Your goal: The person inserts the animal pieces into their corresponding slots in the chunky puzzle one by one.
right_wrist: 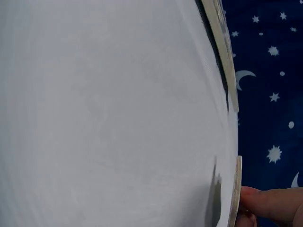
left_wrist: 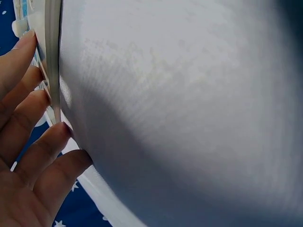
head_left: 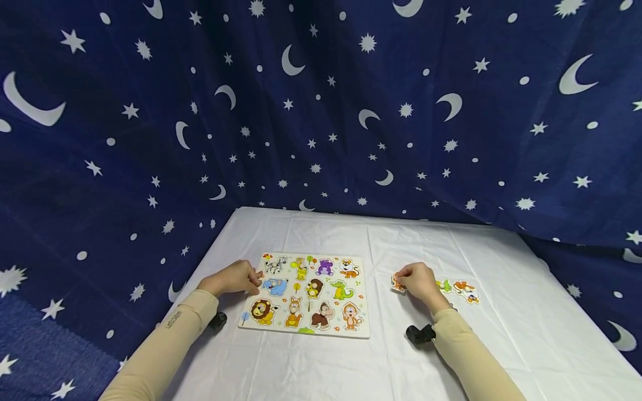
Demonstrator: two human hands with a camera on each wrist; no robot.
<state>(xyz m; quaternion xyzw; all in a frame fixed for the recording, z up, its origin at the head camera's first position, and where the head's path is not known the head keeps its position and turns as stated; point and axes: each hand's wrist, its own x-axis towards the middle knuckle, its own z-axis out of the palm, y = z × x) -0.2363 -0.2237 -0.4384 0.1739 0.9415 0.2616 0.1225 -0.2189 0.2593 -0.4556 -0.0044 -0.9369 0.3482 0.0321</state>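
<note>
A puzzle board printed with cartoon animals lies on the white cloth. My left hand is at its left side, fingers touching the board's edge. In the left wrist view those fingers are spread and slightly bent. To the right of the board, my right hand pinches a small orange puzzle piece. The right wrist view shows the wooden edge of this piece against the fingertips; its printed face is hidden there. The hand partly covers the piece in the head view.
Right of my right hand lie a green piece, an orange piece and a blue and white piece, close together. White cloth covers the table. A dark blue curtain with moons and stars hangs behind and at the sides.
</note>
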